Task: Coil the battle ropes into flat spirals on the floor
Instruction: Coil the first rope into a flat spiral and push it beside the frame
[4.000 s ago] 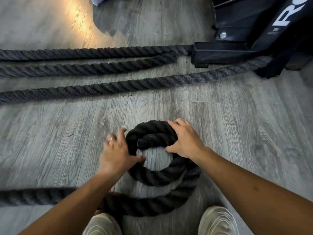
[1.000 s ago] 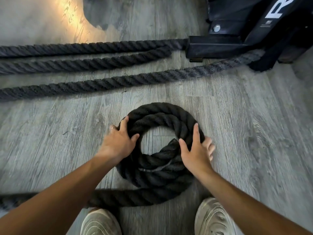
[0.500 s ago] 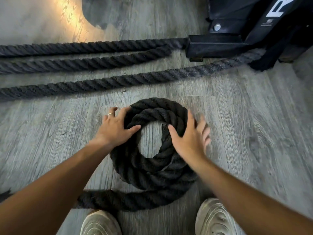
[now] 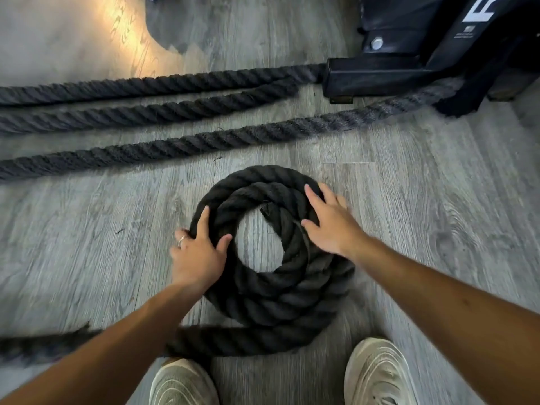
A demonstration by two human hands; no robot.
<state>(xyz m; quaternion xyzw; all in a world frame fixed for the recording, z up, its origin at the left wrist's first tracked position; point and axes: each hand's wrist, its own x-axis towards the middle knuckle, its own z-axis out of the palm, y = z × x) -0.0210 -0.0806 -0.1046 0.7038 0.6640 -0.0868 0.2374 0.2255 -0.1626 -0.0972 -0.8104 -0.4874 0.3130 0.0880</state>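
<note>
A thick black battle rope coil (image 4: 271, 299) lies flat on the grey wood floor in front of my feet, wound in about three turns around a bare centre. Its loose tail (image 4: 43, 344) runs off to the left behind my forearm. My left hand (image 4: 198, 252) grips the coil's left side, thumb inside the hole and fingers over the outer turns. My right hand (image 4: 330, 223) lies flat with spread fingers on the coil's upper right. The rope's inner end (image 4: 270, 210) shows beside it.
Three straight rope lengths (image 4: 175, 144) stretch across the floor beyond the coil toward a black machine base (image 4: 377, 77) at the top right. My two light shoes (image 4: 377, 375) stand at the bottom edge. Sunlight falls on the floor at the top left.
The coil has turned and gained rope since four seconds ago. In the last half second my left hand slid down the left side and my right hand shifted up and right on the coil.
</note>
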